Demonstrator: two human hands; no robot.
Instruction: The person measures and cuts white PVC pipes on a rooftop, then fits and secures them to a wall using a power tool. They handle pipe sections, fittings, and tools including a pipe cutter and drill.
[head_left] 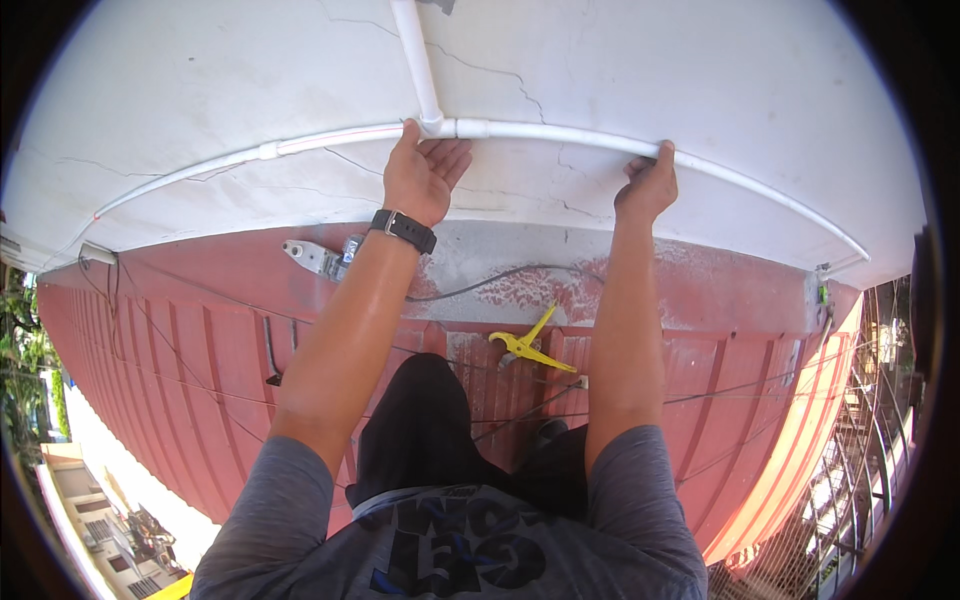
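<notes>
A long white plastic pipe (pixel 570 133) runs across the pale wall, joined by a tee fitting (pixel 436 127) to another white pipe (pixel 415 60) going up. My left hand (pixel 417 187), with a black watch at the wrist, is just under the tee, palm facing me. Its fingers are stretched out and its thumb touches the fitting. Farther right, my right hand (pixel 648 187) grips the long pipe from below, some fingers curled. Below, between my forearms, a yellow-handled pipe cutter (pixel 530 345) lies on the red roof.
A grey metal tool (pixel 315 258) lies by my left forearm, partly hidden behind it. A dark cable (pixel 490 292) crosses the grey ledge (pixel 730 285). Red ribbed roofing (pixel 190 350) slopes toward me, with thin wires across it. Wire fencing (pixel 800 540) stands at lower right.
</notes>
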